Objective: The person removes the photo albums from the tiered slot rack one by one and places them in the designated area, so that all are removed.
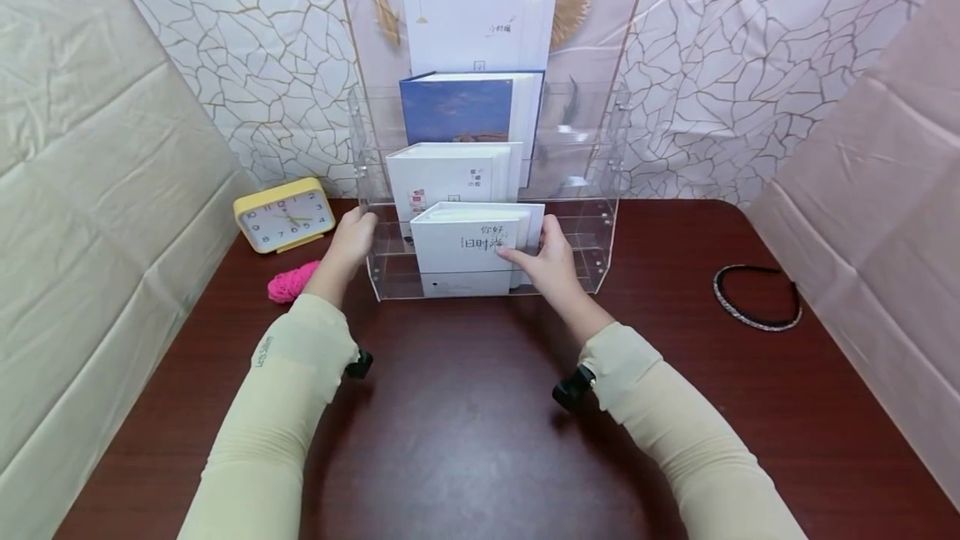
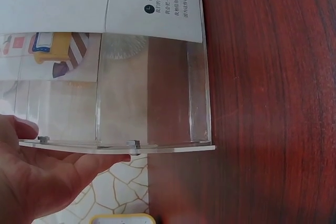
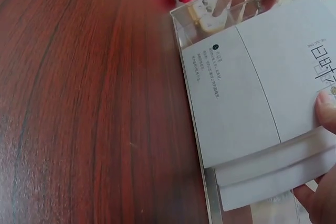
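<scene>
A clear acrylic tiered rack stands at the back of the table with books on its steps. My left hand grips the rack's left side panel, thumb inside and fingers outside. In the lowest front tier stands a white book with dark lettering. My right hand holds this book by its right edge, thumb on the cover and fingers behind. Behind it, rising in steps, are a second white book, a blue-covered book and a taller white book.
A yellow alarm clock and a bundle of pink yarn sit left of the rack. On the right lies a dark headband. The brown wooden table has fabric-covered walls along its sides and back.
</scene>
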A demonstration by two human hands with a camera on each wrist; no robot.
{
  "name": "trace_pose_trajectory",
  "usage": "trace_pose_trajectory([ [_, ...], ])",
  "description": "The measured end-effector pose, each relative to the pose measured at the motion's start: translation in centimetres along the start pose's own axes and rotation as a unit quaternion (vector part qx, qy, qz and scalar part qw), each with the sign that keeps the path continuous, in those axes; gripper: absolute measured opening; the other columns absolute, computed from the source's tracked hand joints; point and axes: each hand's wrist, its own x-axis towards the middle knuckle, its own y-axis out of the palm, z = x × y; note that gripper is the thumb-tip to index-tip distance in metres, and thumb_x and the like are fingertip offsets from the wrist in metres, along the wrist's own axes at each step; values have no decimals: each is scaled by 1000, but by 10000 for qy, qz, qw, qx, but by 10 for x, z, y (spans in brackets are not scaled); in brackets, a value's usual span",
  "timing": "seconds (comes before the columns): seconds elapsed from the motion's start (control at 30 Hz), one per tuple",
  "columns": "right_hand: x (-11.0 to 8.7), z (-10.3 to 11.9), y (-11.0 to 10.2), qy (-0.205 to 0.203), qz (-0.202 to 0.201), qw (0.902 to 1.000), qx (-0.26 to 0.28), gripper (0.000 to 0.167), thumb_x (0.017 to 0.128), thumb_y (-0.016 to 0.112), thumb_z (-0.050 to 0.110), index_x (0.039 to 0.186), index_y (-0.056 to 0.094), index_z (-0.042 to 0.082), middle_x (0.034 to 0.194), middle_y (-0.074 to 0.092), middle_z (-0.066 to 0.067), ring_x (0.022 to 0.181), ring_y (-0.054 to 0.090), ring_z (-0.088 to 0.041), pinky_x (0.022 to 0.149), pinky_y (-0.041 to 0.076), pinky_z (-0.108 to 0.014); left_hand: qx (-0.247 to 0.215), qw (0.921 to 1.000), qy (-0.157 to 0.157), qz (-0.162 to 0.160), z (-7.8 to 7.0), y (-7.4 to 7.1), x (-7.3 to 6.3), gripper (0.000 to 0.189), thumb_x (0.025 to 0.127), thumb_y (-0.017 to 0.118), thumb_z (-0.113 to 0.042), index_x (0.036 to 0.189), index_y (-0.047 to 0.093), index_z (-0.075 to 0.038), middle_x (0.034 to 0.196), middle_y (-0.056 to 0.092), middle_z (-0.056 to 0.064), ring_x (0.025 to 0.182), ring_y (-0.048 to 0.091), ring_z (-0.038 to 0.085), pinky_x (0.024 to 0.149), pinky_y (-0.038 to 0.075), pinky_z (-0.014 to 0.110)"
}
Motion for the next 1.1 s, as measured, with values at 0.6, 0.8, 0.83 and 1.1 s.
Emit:
trace_pose_trajectory([
  [0.6, 9, 25, 14, -1044, 54, 9945, -117, 52, 68, 84, 9, 106, 49, 3, 95, 64, -11, 81, 57, -22, 69, 48, -35, -473, 9984, -96, 297, 2, -2, 4, 48, 92, 31, -13, 133, 38, 11, 124, 47, 28, 103, 52, 35, 89, 46, 45],
  [0.8, 15, 36, 22, -1430, 169, 9895, -92, 50, 69, 82, 6, 106, 49, 2, 96, 62, -11, 82, 54, -23, 67, 45, -36, -586, 9974, -222, 353, -4, 2, 3, 48, 92, 30, -10, 135, 37, 10, 122, 49, 27, 101, 50, 32, 92, 44, 46],
  [0.83, 16, 38, 23, -1434, 194, 9895, -56, 50, 69, 82, 5, 106, 49, 2, 96, 61, -11, 82, 54, -23, 68, 45, -36, -686, 9965, -281, 393, -8, 2, 1, 48, 93, 30, -9, 136, 35, 10, 123, 48, 28, 102, 50, 33, 93, 43, 47],
  [1.1, 20, 46, 30, -1449, 300, 9890, 58, 48, 68, 82, 2, 105, 50, 0, 97, 61, -13, 83, 53, -24, 70, 44, -37, -1053, 9909, -612, 568, -21, -6, -10, 48, 95, 28, -6, 140, 27, 11, 127, 43, 32, 103, 48, 35, 94, 41, 51],
])
